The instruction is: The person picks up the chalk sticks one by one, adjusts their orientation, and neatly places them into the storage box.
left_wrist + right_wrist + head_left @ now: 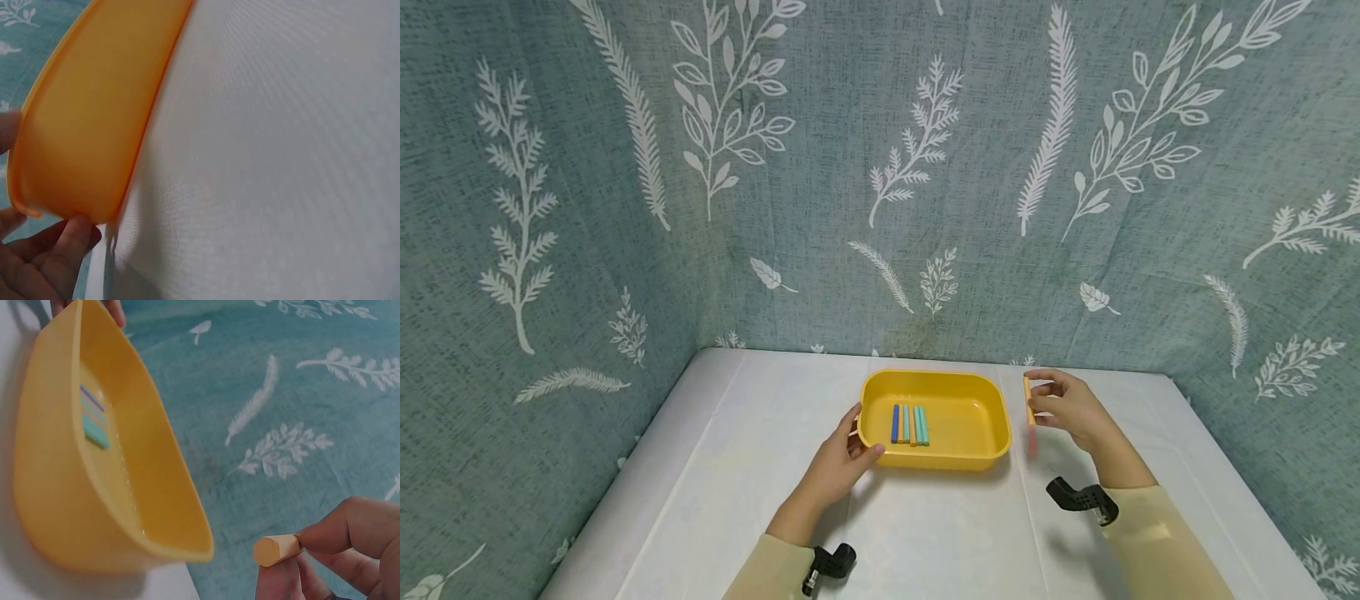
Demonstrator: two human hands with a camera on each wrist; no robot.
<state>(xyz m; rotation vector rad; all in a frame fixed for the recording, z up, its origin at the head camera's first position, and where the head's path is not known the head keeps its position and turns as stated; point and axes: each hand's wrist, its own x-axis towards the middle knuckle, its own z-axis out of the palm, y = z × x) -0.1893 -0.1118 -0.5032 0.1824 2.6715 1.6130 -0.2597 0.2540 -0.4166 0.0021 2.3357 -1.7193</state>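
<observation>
A yellow plastic basin stands on the white table. Inside it, on its left half, several chalk-like sticks in blue, orange and teal lie side by side. My left hand grips the basin's left end, thumb at the near corner and fingers at the rim. To the right of the basin, my right hand pinches an orange stick between thumb and fingers; its flat end looks six-sided in the right wrist view. Just below that stick is a blurred pink stick-like thing.
The white-covered table reaches back to a blue-green curtain with white leaf patterns, which also hangs at both sides. Black wrist-worn cameras, the left one and the right one, sit at the cream sleeves.
</observation>
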